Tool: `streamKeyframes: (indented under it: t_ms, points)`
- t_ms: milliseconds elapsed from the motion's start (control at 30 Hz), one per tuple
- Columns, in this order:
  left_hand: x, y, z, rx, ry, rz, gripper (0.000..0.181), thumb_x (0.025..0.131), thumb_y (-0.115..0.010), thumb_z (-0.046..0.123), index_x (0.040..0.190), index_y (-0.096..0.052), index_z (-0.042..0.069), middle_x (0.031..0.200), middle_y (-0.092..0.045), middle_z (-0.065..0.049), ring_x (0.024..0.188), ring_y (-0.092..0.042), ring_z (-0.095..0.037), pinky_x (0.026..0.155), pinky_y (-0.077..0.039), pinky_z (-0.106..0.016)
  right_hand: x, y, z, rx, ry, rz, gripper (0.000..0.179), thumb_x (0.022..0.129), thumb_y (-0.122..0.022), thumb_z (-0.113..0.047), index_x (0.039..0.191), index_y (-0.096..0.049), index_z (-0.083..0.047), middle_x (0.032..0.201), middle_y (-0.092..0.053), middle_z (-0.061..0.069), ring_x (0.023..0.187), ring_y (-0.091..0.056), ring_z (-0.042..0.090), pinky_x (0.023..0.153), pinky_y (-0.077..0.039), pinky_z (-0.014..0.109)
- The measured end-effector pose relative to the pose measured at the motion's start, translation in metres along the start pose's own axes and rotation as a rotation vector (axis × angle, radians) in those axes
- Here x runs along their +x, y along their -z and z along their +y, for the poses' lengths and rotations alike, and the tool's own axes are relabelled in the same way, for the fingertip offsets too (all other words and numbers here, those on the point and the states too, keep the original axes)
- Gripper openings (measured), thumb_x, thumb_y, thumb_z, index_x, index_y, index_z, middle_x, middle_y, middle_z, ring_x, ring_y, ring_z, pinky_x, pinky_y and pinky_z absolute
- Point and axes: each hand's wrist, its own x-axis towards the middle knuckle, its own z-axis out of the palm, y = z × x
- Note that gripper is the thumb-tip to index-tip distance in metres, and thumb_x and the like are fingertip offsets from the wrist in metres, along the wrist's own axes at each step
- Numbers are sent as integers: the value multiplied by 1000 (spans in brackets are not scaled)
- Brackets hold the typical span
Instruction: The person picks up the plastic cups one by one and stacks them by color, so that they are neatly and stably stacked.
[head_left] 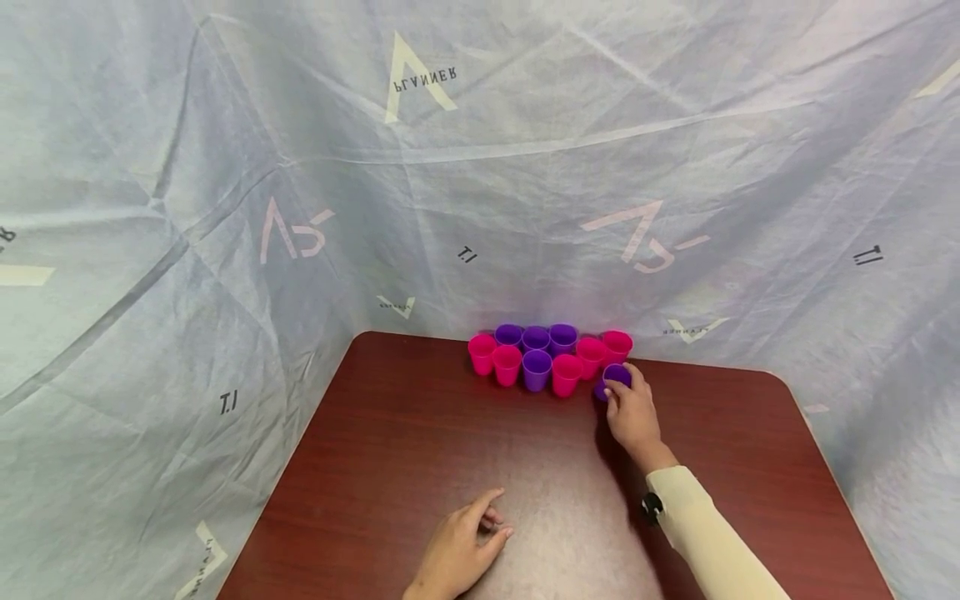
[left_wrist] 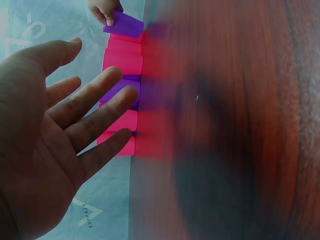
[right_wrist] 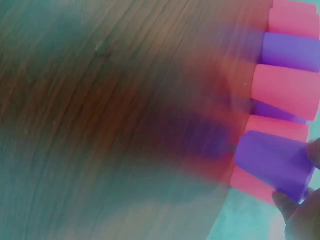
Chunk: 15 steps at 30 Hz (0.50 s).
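Note:
My right hand [head_left: 634, 417] grips a purple cup [right_wrist: 272, 162] by its rim at the right end of a cluster of cups. That cup leans compared with the ones beside it, and its base shows near the tabletop in the head view. Close behind it stand a pink cup [head_left: 617, 346] and another pink cup [head_left: 590, 358]. My left hand [head_left: 459, 546] hovers over the near part of the table, holding nothing. Its fingers are spread and fairly straight in the left wrist view, where the cups appear beyond them.
Several more pink and purple cups stand upright along the back edge, among them a front purple cup [head_left: 536, 372] and a pink cup [head_left: 566, 377]. The brown wooden table [head_left: 390, 433] has rounded far corners. Grey printed sheeting [head_left: 480, 192] hangs behind and at both sides.

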Motion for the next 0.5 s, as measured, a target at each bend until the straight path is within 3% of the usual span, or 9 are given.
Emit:
streamKeyframes:
  t_ms: [100, 300, 500]
  points:
    - [0, -1, 0, -7, -2, 2, 48, 96, -78, 24, 139, -62, 11, 98, -77, 2, 86, -73, -5, 77, -61, -25, -2, 0, -5, 24, -10, 6, 31, 98, -68, -9, 127, -68, 1, 152, -45, 28, 132, -51, 54, 114, -42, 66]
    - [-1, -4, 0, -16, -24, 5, 48, 94, -80, 19, 138, -63, 9, 96, -77, 3, 86, -73, -4, 77, -61, -24, -4, -2, -12, 59, -29, 2, 59, 90, -79, -11, 145, -55, -5, 142, -45, 27, 118, -62, 53, 102, -51, 64]
    - [-1, -3, 2, -31, 3, -18, 46, 96, -78, 19, 138, -63, 10, 98, -77, 4, 87, -73, -4, 78, -61, -24, -8, 0, -18, 46, -64, -35, 68, 84, -82, -11, 147, -56, -8, 140, -45, 25, 107, -67, 50, 94, -56, 61]
